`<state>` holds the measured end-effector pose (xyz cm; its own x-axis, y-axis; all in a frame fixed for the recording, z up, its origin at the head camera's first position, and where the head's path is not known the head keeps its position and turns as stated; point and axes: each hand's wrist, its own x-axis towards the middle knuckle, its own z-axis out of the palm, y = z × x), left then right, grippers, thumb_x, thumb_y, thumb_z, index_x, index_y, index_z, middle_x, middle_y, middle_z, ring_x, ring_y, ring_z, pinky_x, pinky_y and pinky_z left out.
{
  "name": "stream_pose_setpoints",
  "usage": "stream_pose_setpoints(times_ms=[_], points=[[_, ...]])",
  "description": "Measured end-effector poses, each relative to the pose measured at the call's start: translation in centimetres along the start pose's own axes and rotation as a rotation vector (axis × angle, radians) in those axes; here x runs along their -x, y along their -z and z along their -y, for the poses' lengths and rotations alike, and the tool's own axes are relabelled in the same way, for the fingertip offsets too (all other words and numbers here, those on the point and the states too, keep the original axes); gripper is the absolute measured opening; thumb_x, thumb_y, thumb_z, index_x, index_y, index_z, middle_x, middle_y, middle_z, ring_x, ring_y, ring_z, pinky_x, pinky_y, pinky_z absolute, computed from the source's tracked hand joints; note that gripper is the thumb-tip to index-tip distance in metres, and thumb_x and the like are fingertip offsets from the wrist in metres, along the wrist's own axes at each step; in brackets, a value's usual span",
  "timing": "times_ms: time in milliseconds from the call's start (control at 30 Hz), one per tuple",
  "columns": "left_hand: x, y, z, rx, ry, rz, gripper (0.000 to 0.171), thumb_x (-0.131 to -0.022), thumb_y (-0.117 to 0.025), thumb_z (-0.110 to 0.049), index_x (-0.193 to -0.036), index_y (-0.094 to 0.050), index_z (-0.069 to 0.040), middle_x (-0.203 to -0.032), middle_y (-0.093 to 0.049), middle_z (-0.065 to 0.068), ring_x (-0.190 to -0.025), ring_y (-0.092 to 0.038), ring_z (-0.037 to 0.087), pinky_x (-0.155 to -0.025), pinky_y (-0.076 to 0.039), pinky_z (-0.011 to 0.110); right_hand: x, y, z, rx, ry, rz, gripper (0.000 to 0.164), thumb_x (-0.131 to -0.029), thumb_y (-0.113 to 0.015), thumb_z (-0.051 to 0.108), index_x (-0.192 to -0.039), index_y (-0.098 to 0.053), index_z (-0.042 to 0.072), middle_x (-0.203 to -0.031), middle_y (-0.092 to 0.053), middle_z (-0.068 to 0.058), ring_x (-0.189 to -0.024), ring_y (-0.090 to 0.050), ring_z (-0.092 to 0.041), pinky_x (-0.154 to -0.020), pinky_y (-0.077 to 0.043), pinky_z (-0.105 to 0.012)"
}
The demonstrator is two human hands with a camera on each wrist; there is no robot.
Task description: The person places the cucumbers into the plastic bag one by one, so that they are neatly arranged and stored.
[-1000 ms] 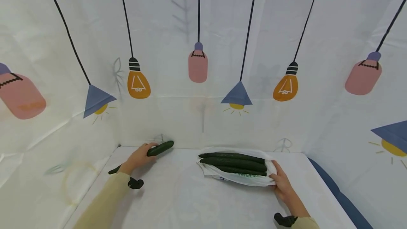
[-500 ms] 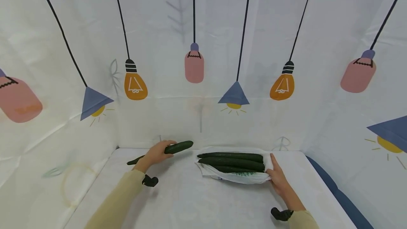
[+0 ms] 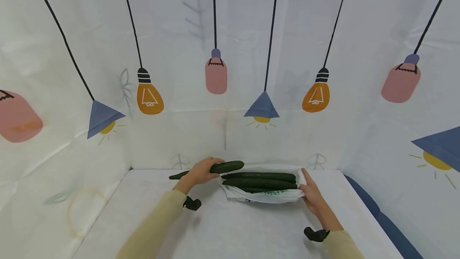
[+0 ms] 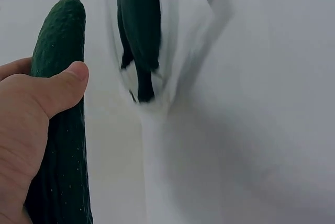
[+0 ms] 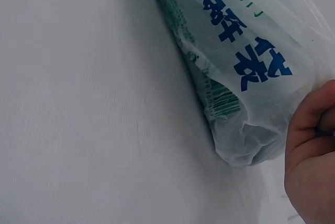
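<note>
My left hand [image 3: 203, 171] grips a long dark green cucumber [image 3: 228, 166] around its middle, above the left end of a white plastic bag [image 3: 273, 198]. In the left wrist view the thumb lies across the cucumber [image 4: 65, 156], and the bag's open end shows beside it. Several cucumbers [image 3: 260, 183] lie side by side in the bag, their left ends at its mouth. My right hand [image 3: 313, 195] pinches the bag's right end. The right wrist view shows the bag [image 5: 225, 67] with blue characters and a green barcode, and the curled fingers of the right hand [image 5: 316, 145] at its edge.
A white table [image 3: 230, 231] lies under both hands. White cloth walls [image 3: 176, 131] printed with hanging lamps stand behind it and at both sides. Dark blue fabric [image 3: 366, 199] shows along the right table edge.
My left hand has carried the cucumber rightward from the left part of the table to the bag's left end. The right hand has kept hold of the bag, nearly in place.
</note>
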<state>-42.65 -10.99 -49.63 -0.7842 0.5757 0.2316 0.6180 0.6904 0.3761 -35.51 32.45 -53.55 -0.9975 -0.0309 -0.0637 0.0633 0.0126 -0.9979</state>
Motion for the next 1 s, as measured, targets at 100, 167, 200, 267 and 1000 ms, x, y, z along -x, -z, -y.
stream_pose_setpoints(times_ms=[100, 167, 200, 267, 1000], points=[[-1.3, -0.3, -1.5, -0.015, -0.033, 0.007, 0.05, -0.089, -0.073, -0.023, -0.136, -0.054, -0.024, -0.124, -0.058, 0.002, -0.108, -0.057, 0.018, -0.09, -0.047, 0.041, 0.0, 0.0, 0.3, -0.009, 0.004, 0.0, 0.087, -0.085, -0.029, -0.015, -0.156, 0.007, 0.019, -0.16, 0.009, -0.013, -0.132, -0.016, -0.035, -0.074, -0.045, -0.025], [-2.1, -0.4, -2.5, -0.021, -0.052, 0.014, 0.05, -0.09, -0.073, -0.023, -0.136, -0.054, -0.024, -0.123, -0.058, 0.002, -0.108, -0.057, 0.017, -0.091, -0.048, 0.04, -0.1, 0.0, 0.3, -0.026, 0.009, 0.0, 0.087, -0.084, -0.03, -0.015, -0.157, 0.005, 0.018, -0.16, 0.008, -0.013, -0.132, -0.017, -0.035, -0.073, -0.046, -0.025], [-2.5, -0.4, -3.0, -0.025, -0.062, 0.019, 0.051, -0.09, -0.073, -0.023, -0.136, -0.054, -0.024, -0.122, -0.058, 0.002, -0.108, -0.057, 0.018, -0.091, -0.048, 0.04, -0.1, 0.0, 0.3, -0.035, 0.009, 0.001, 0.087, -0.084, -0.03, -0.015, -0.157, 0.004, 0.018, -0.16, 0.008, -0.013, -0.132, -0.016, -0.035, -0.073, -0.045, -0.025], [-3.2, -0.5, -3.8, -0.035, -0.08, 0.028, 0.051, -0.09, -0.073, -0.023, -0.137, -0.053, -0.025, -0.121, -0.058, 0.001, -0.107, -0.057, 0.017, -0.09, -0.048, 0.04, -0.2, 0.0, 0.3, -0.051, 0.01, 0.005, 0.087, -0.084, -0.031, -0.016, -0.157, 0.003, 0.017, -0.16, 0.008, -0.012, -0.132, -0.015, -0.035, -0.073, -0.045, -0.024], [-6.4, -2.9, -8.5, -0.014, -0.142, 0.102, 0.051, -0.092, -0.07, -0.029, -0.139, -0.051, -0.029, -0.126, -0.056, -0.001, -0.111, -0.056, 0.015, -0.091, -0.048, 0.035, 0.1, 0.1, -0.2, -0.064, 0.037, 0.012, 0.086, -0.083, -0.032, -0.016, -0.157, 0.002, 0.013, -0.16, 0.005, -0.013, -0.136, -0.012, -0.033, -0.079, -0.042, -0.022]])
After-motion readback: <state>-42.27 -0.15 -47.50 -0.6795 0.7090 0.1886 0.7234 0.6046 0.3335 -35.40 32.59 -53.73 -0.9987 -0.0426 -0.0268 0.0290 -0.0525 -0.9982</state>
